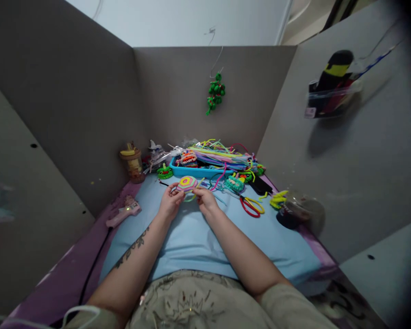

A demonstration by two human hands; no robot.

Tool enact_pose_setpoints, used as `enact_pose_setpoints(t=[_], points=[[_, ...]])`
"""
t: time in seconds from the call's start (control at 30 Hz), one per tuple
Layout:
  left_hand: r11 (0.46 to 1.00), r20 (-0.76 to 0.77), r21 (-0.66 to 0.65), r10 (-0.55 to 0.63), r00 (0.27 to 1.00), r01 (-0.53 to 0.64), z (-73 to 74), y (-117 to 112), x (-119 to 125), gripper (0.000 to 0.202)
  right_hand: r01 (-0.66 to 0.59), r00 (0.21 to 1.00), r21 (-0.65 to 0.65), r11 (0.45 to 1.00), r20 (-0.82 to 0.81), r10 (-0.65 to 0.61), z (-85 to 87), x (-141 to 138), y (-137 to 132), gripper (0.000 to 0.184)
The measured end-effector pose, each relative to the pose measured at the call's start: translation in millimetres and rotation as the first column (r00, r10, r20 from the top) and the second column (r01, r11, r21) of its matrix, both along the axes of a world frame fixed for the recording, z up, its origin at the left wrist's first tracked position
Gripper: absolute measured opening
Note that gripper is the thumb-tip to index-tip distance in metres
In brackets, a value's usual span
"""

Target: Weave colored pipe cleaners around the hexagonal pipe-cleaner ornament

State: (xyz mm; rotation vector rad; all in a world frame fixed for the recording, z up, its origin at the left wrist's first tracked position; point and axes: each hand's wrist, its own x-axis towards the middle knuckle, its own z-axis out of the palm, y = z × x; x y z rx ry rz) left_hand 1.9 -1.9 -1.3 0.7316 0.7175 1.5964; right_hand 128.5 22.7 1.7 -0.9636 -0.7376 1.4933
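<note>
A small round piece point(187, 183) with pink, yellow and pale green rings is held up in front of me, just before the blue tray. My left hand point(171, 199) grips its left edge between thumb and fingers. A thin dark stick point(163, 183) juts out to the left by those fingers; its kind is unclear. My right hand point(205, 201) pinches at the lower right edge, where a thin yellow strand sticks up. Pale green strands loop below the piece between both hands. The fingertips are too small to show exactly what each one presses.
The blue tray point(205, 173) holds a heap of colourful fuzzy stems point(222, 157). Scissors point(251, 206) with red and yellow handles lie at right, near a dark jar point(289, 217). A pink glue gun point(125, 213) with a cord lies at left. Grey panels enclose three sides.
</note>
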Motion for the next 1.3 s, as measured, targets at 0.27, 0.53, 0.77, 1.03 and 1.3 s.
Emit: enact_pose_setpoints(t=[0.27, 0.53, 0.77, 1.03, 1.3], points=[[1.0, -0.027, -0.006, 0.004, 1.0, -0.004, 2.0, -1.7, -0.7, 0.058, -0.008, 0.997, 0.074, 0.997, 0.073, 0.003, 0.5, 0.8, -0.8, 0.028], [0.997, 0.066, -0.072, 0.038, 0.997, -0.033, -0.4, 2.7, -6.5, 0.05, -0.001, 0.997, 0.138, 0.99, 0.075, -0.01, -0.1, 3.1, -1.6, 0.026], [0.984, 0.261, -0.171, 0.094, 0.961, -0.05, 2.2, 5.3, -15.1, 0.036, -0.18, 0.983, 0.001, 0.984, 0.032, 0.18, -2.3, 2.1, -3.1, 0.032], [0.984, 0.223, -0.177, 0.064, 0.973, -0.024, 0.7, 6.8, -13.7, 0.038, -0.211, 0.974, 0.112, 0.971, 0.104, 0.199, -3.9, -1.6, -5.5, 0.029], [0.974, -0.086, -0.114, 0.185, 0.979, -0.194, -6.4, 4.8, -7.5, 0.051, -0.015, 0.996, 0.267, 0.964, 0.084, -0.008, -7.7, -3.2, 5.0, 0.03]])
